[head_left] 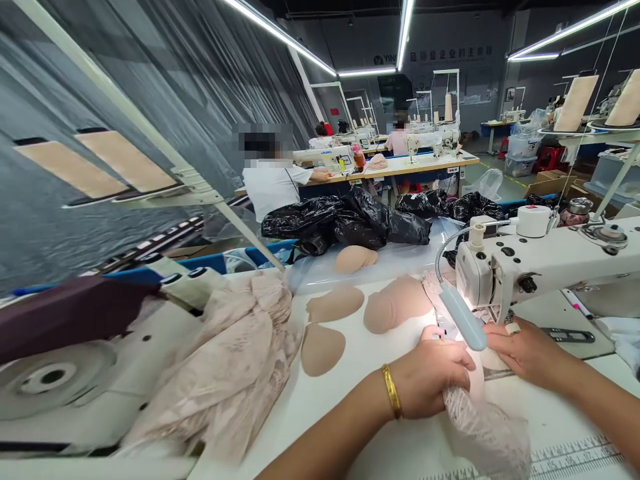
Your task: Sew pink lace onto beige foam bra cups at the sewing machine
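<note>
My left hand (430,377), with a gold bangle on the wrist, is closed on a piece of pale pink lace fabric (483,427) that hangs toward me over the table. My right hand (523,350) lies on the same fabric just right of the needle area, fingers pressed down on it. Both hands sit under the head of a white sewing machine (530,267), whose small lamp (463,317) lights the spot between them.
Three beige bra cups (335,303) (323,347) (395,303) lie on the white table (340,400) left of my hands. A heap of pink lace pieces (235,360) lies further left. Black plastic bags (350,223) sit behind. Other people work at sewing machines in the back.
</note>
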Motion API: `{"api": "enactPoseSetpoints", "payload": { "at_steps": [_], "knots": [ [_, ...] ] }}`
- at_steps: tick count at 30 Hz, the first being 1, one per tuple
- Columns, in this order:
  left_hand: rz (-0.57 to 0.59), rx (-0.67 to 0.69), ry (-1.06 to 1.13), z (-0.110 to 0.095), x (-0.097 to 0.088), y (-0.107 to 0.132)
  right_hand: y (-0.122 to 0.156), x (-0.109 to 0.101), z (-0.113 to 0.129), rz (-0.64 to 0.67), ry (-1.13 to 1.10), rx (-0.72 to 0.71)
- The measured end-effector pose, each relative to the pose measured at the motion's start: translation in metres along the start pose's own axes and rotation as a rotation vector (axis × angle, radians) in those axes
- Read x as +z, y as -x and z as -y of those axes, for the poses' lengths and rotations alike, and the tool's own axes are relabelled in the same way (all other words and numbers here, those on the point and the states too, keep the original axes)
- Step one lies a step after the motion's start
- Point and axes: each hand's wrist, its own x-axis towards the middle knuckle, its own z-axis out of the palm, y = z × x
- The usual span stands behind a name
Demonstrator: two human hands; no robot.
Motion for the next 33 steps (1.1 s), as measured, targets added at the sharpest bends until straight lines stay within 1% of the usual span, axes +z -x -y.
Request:
{"api": "enactPoseSetpoints", "payload": {
  "at_steps": [5,8,16,21,28,33],
  "knots": [
    [-0.015,0.021,-0.007,0.002,0.001,0.0,0.001,-0.001,0.0,0.025,-0.009,-0.025],
    [-0.008,0.024,-0.017,0.003,0.001,0.0,0.001,-0.001,-0.001,0.01,-0.023,-0.029],
    [-0.004,-0.017,-0.061,0.004,0.001,-0.002,0.0,-0.002,-0.003,-0.007,-0.059,-0.045],
    [-0.045,-0.003,-0.091,0.008,-0.003,-0.006,0.001,0.0,-0.006,-0.015,-0.059,-0.044],
    [-0.092,-0.036,-0.102,0.016,-0.002,-0.008,0.005,-0.002,-0.002,0.067,-0.101,-0.085],
    [-0.134,-0.054,-0.073,0.018,-0.002,-0.009,0.002,-0.013,0.008,0.104,-0.187,-0.198]
  ]
}}
